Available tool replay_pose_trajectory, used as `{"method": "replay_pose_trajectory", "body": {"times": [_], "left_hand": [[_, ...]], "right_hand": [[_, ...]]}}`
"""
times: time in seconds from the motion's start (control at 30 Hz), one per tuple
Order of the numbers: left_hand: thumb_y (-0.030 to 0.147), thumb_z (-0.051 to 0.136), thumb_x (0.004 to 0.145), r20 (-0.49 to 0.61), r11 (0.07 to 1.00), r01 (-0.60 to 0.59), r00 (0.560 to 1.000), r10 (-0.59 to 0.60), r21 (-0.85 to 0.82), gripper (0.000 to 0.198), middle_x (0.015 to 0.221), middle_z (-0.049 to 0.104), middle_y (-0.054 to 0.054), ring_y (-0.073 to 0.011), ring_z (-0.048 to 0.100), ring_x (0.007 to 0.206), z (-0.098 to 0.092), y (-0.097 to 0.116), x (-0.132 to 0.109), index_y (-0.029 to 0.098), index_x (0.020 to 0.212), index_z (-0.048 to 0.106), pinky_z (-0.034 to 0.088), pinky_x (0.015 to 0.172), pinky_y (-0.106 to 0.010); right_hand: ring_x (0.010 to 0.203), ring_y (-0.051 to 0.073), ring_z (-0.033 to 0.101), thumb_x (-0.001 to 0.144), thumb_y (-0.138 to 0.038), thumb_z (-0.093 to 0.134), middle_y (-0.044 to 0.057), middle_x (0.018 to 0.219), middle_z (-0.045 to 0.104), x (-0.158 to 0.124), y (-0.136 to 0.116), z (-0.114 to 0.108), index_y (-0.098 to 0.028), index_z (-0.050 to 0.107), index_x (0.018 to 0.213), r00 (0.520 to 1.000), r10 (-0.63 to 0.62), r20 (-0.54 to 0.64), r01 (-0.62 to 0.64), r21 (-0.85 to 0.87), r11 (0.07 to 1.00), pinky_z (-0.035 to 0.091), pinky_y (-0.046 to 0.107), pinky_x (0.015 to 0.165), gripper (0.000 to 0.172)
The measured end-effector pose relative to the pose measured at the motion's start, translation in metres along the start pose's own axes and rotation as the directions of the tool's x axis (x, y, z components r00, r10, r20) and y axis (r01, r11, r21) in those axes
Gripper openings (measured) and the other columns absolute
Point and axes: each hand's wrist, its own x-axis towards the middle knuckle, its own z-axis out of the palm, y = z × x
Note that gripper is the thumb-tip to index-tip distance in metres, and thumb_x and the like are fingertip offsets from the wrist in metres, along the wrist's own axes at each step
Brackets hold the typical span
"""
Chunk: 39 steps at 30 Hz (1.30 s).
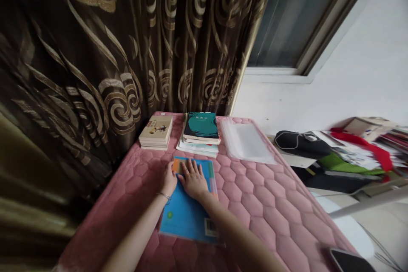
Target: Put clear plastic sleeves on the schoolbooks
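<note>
A blue book (186,216) with a barcode at its lower right lies flat on the pink quilted surface, in what looks like a clear plastic cover that shows along its right edge. My left hand (168,180) grips the book's upper left edge, thumb on top and the other fingers partly hidden. Flat on the upper part of the cover rests my right hand (194,180), its fingers spread. Just beyond the book stand a pile of small beige books (156,131) and a stack topped by a teal book (200,126). Clear plastic sleeves (248,140) lie to the right of these.
A patterned dark curtain (127,51) hangs along the left and back. At the near right corner of the quilted surface (267,204) lies a dark phone (349,260). Beyond the right edge are a black case (301,143), papers and a red cloth strip (366,142).
</note>
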Motion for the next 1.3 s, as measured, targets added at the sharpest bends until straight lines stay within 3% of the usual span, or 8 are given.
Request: {"method": "replay_pose_trajectory", "body": {"times": [0.13,0.33,0.5,0.67,0.77,0.97,1.1,1.3], "left_hand": [[-0.004,0.047,0.074,-0.011,0.994,-0.097,0.995,0.098,0.056,0.042,0.112,0.060,-0.009,-0.0213,0.057,0.112,-0.002,0.001,-0.005,0.016,0.108,0.061,0.043,0.101,-0.039],[-0.010,0.043,0.073,0.038,0.977,-0.172,0.985,0.169,0.122,0.050,0.118,0.056,-0.012,-0.0199,0.057,0.110,-0.009,0.009,-0.011,0.014,0.113,0.060,0.044,0.101,-0.036],[0.001,0.049,0.081,0.066,0.972,-0.127,0.991,0.116,0.198,0.032,0.114,0.057,-0.012,-0.0207,0.056,0.110,-0.022,0.012,-0.017,0.014,0.109,0.060,0.043,0.099,-0.036],[0.013,0.064,0.076,0.128,0.961,0.015,0.990,-0.053,0.278,0.015,0.099,0.063,-0.012,-0.0232,0.061,0.098,-0.042,0.011,-0.025,0.012,0.091,0.061,0.046,0.085,-0.033],[0.018,0.069,0.072,0.185,0.948,0.087,0.971,-0.149,0.307,0.016,0.090,0.067,-0.011,-0.0223,0.064,0.089,-0.051,0.013,-0.027,0.012,0.085,0.061,0.046,0.077,-0.029],[0.022,0.067,0.074,0.245,0.933,0.167,0.936,-0.252,0.320,0.020,0.094,0.070,-0.012,-0.0213,0.065,0.088,-0.055,0.021,-0.023,0.012,0.090,0.062,0.044,0.071,-0.025],[0.029,0.056,0.084,0.292,0.930,0.188,0.913,-0.283,0.315,0.016,0.082,0.070,-0.009,-0.0202,0.065,0.076,-0.051,0.029,-0.022,0.013,0.083,0.060,0.042,0.065,-0.025],[0.031,0.042,0.094,0.282,0.953,0.143,0.934,-0.219,0.269,0.021,0.089,0.069,-0.010,-0.0189,0.065,0.080,-0.038,0.057,-0.031,0.014,0.094,0.054,0.041,0.068,-0.024]], "right_hand": [[0.143,0.027,0.019,0.098,-0.043,0.031,0.013,0.153,0.025,-0.024,0.004,-0.009,-0.013,0.039,0.144,0.986,-0.169,0.009,0.168,0.047,0.985,0.021,0.047,0.115,0.055],[0.142,0.029,0.022,0.095,-0.049,0.039,0.009,0.155,0.022,-0.111,0.023,0.004,-0.024,0.030,0.148,0.963,-0.245,-0.113,0.248,0.008,0.969,0.031,0.050,0.112,0.059],[0.141,0.028,0.026,0.095,-0.042,0.040,0.008,0.155,0.026,-0.148,0.044,0.020,-0.021,0.031,0.148,0.971,-0.144,-0.190,0.149,0.013,0.989,0.038,0.046,0.109,0.057],[0.131,0.031,0.042,0.092,-0.036,0.044,0.016,0.144,0.044,-0.133,0.049,0.023,-0.010,0.045,0.139,0.961,-0.042,-0.272,0.046,0.010,0.999,0.040,0.048,0.106,0.053],[0.118,0.036,0.051,0.089,-0.037,0.047,0.022,0.133,0.052,-0.114,0.044,0.017,-0.008,0.051,0.131,0.947,0.090,-0.308,-0.094,0.002,0.996,0.040,0.054,0.100,0.050],[0.097,0.036,0.063,0.090,-0.035,0.038,0.027,0.105,0.063,-0.077,0.043,-0.007,-0.002,0.051,0.122,0.906,0.377,-0.194,-0.364,0.103,0.926,0.048,0.045,0.082,0.047],[0.095,0.033,0.067,0.093,-0.031,0.027,0.026,0.103,0.066,-0.067,0.044,-0.010,-0.002,0.046,0.126,0.887,0.438,-0.143,-0.404,0.219,0.888,0.050,0.039,0.076,0.048],[0.091,0.025,0.069,0.095,-0.028,0.021,0.018,0.101,0.070,-0.073,0.065,-0.023,-0.009,0.046,0.125,0.868,0.463,-0.177,-0.376,0.375,0.848,0.050,0.032,0.073,0.044]]}}
